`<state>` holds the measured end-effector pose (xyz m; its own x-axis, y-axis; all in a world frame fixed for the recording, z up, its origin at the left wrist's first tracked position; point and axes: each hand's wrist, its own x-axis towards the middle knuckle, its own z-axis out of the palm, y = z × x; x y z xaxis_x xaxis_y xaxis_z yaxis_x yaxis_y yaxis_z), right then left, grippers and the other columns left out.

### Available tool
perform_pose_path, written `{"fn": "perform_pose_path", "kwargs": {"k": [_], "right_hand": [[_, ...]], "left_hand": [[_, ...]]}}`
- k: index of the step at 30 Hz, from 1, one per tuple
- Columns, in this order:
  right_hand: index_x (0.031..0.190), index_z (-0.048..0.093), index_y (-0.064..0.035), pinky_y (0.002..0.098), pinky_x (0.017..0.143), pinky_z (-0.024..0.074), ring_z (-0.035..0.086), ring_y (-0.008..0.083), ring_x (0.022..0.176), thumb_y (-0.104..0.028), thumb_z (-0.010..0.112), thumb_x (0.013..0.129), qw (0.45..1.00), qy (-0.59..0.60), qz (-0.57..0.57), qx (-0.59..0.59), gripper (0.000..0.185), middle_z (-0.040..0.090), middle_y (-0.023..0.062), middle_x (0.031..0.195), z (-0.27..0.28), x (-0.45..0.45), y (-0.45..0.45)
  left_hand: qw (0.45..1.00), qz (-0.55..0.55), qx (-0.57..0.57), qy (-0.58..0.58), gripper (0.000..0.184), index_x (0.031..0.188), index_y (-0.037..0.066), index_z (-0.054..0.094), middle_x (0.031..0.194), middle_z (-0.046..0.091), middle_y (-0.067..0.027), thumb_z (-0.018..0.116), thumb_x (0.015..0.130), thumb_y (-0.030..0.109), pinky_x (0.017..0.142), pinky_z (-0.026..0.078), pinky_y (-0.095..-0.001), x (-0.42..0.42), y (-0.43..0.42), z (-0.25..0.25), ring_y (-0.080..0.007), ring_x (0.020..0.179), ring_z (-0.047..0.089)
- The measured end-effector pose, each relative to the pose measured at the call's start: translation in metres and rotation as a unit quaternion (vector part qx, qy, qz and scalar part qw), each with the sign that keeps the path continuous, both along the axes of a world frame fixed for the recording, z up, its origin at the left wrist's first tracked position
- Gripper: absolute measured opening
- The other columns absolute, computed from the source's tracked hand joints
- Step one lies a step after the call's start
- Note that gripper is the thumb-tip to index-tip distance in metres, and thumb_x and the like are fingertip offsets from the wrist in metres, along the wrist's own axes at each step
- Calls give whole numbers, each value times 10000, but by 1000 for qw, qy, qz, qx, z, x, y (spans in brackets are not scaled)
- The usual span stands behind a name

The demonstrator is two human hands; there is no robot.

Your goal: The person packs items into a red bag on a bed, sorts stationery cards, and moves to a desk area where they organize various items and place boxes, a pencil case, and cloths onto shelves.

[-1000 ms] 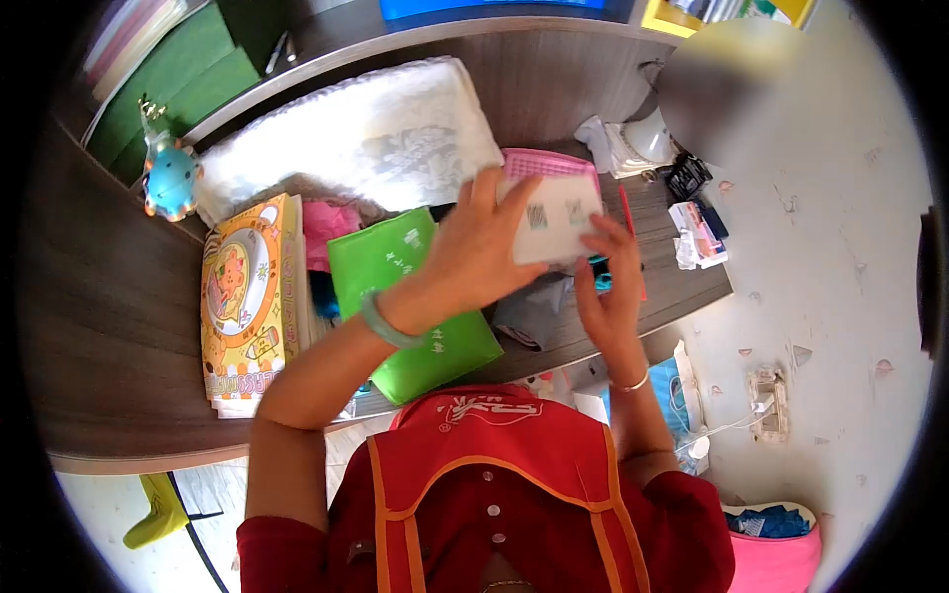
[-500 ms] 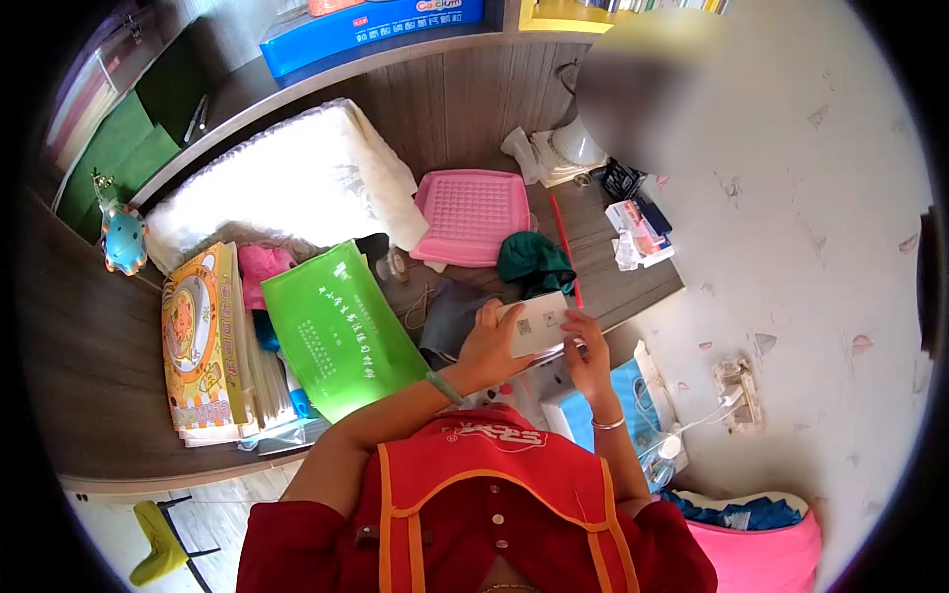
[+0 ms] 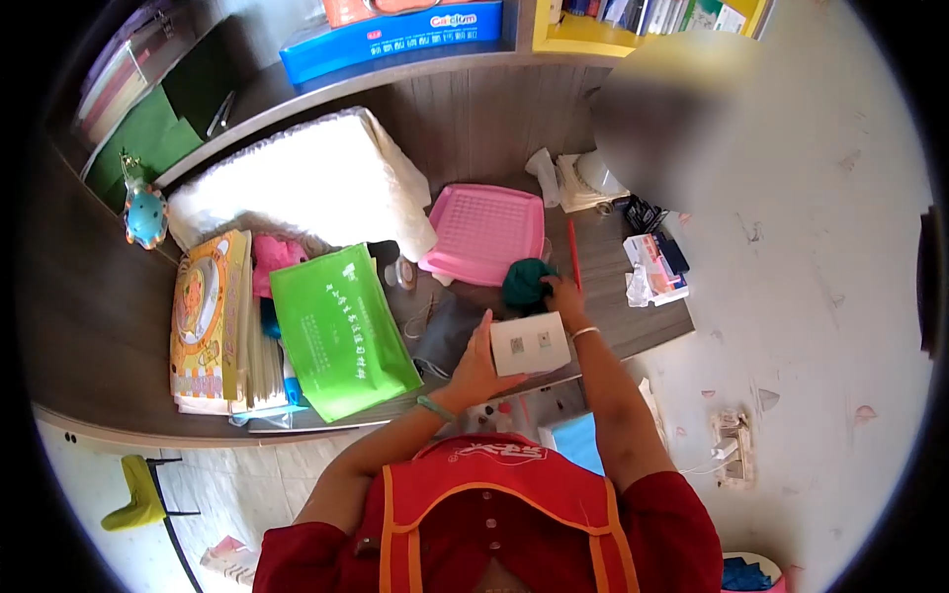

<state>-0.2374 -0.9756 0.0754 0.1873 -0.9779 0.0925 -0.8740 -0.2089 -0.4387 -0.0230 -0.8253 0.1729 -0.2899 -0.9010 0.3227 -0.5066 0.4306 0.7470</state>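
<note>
My left hand grips a small white box by its left side, thumb and fingers around it at the desk's front edge. Two small dark printed squares show on the box's upper face. Just beyond, my right hand has its fingers closed at the right edge of a bunched dark green cloth; the fingertips are partly hidden. A pink plastic tray lies behind the cloth, and a thin red stick to its right. Grey fabric is left of the box.
A green booklet and upright books occupy the desk's left side. White padded material lies behind them. At the right end are a small carton and papers. A wall socket holds a plugged-in cable.
My right hand has left the white box and moved forward to the dark green cloth. My left hand still holds the box, now tilted differently. The camera view has shifted slightly.
</note>
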Motion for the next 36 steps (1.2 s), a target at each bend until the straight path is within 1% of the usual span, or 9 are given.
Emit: {"fn": "perform_pose_path", "kwargs": {"k": [4,10,18,21,24,26,31,35,36], "right_hand": [[982,637,-66,355,773,452,589,314,883,-104,652,716,972,-229,-21,-36,269,603,168,943,70,-11,1],[879,619,-60,383,719,460,561,346,810,-92,640,699,954,-257,88,-123,185,553,153,849,218,9,92],[1031,551,-105,470,973,299,456,276,1124,-176,668,709,973,-51,94,-206,350,528,93,1092,143,88,137],[1064,502,-111,456,998,294,454,282,1135,-186,648,730,980,-63,66,-175,372,509,96,1120,134,84,135],[1000,515,-84,445,957,324,474,299,1092,-140,632,729,979,-69,50,-186,301,537,110,1077,131,78,125],[981,519,-84,442,879,376,503,308,998,-104,607,733,986,-59,-34,-150,264,546,118,1007,127,65,113],[976,533,-89,429,756,416,516,309,908,-79,597,729,978,13,-137,-160,255,545,121,946,124,28,86],[960,566,-91,412,725,410,514,301,870,-101,606,722,967,39,-78,-240,241,539,115,949,143,58,108],[966,566,-95,412,731,407,508,299,883,-115,619,722,966,21,-54,-251,251,529,116,963,147,70,117]], "left_hand": [[995,23,95,31,1127,1361,-57,114,1312,300,-260,830,570,308,1023,293,-406,-4,-9,-4,-360,1227,338],[995,-4,70,65,1011,1322,-47,194,1225,370,-250,811,581,259,967,345,-426,-11,-19,-3,-374,1138,406],[989,-95,-113,-10,567,1289,63,323,1249,432,-127,614,810,155,984,332,-394,-11,-38,-84,-311,1174,407],[809,-92,344,469,413,1272,52,338,1238,445,-126,474,884,80,957,360,-386,-10,-29,-74,-306,1159,431],[868,-93,250,419,450,1243,30,349,1208,452,-162,539,841,100,930,382,-384,-13,-33,-59,-323,1112,461],[998,-31,9,61,600,1229,5,345,1170,454,-200,668,746,154,917,390,-394,-8,-29,-27,-340,1082,471],[996,28,30,77,990,1252,-56,281,1160,424,-234,844,508,277,923,358,-435,-19,-24,-9,-384,1085,430],[998,10,25,51,998,1252,-66,274,1171,415,-245,838,524,318,940,351,-436,-17,-27,-11,-387,1097,424],[976,-11,107,191,921,1254,-48,278,1173,417,-228,802,576,289,935,360,-425,-16,-27,-13,-364,1094,431]]}}
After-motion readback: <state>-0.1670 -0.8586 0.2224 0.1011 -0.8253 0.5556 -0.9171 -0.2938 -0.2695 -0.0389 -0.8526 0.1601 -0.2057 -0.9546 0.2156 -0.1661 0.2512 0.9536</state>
